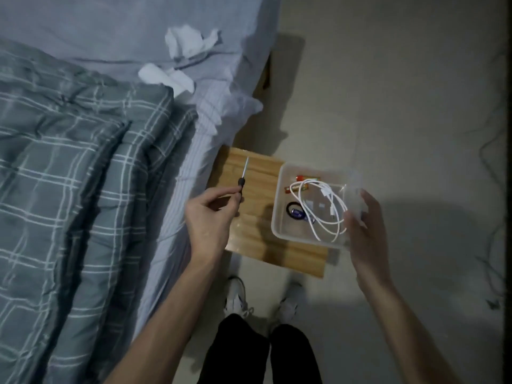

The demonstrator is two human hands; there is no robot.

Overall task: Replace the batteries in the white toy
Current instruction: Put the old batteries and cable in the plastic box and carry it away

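Shoes [235, 296] and dark trouser legs sit nearest, on the pale floor. Above them the left hand [206, 217] pinches the black handle of a small screwdriver [243, 176], tip pointing away over the wooden board [250, 217]. The right hand [365, 217] closes on a pale, translucent object [356, 195], possibly the white toy, though it is too blurred to tell. The clear tray [279, 217] holds two batteries [300, 184], a white cable [324, 206] and a dark ring. Farther off lies the bed [83, 162]. Judging by this, the job has barely begun: tools gathered, no compartment visibly opened, batteries unswapped.
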